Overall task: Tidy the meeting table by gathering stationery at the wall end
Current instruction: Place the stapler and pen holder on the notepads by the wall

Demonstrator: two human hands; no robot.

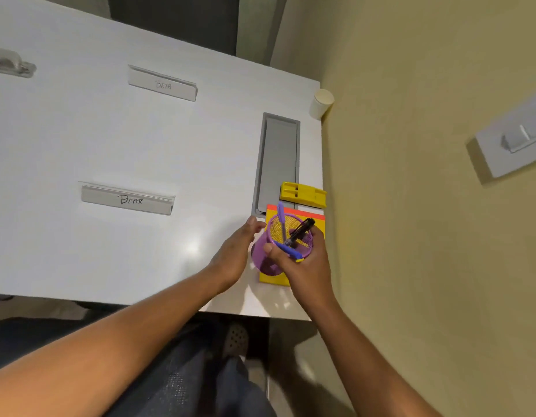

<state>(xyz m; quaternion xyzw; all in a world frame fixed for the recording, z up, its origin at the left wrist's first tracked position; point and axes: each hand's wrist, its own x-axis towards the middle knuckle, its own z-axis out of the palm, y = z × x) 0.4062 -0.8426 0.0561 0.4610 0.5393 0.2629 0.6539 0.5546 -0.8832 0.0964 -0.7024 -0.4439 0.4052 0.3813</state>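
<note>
At the lower right of the frame, close to the white table's (pixel 140 139) wall-side edge, a purple mesh pen cup (pixel 268 257) stands on a yellow notepad (pixel 318 222), tipped so its mouth leans toward the upper right. The right hand (pixel 306 266) curls its fingers around the cup's rim and pinches a blue pen (pixel 289 251) lying across it; a black marker (pixel 301 230) slants up-right inside, a purple pen (pixel 281 215) stands nearly upright. The left hand (pixel 235 251) rests beside the cup, fingers straight and relaxed. The notepad's long axis runs up-frame, alongside the wall. Above it lies a yellow stapler (pixel 303 195), crosswise, overlapping the grey cable tray (pixel 278 155). Bare tabletop stretches left toward two name cards.
</note>
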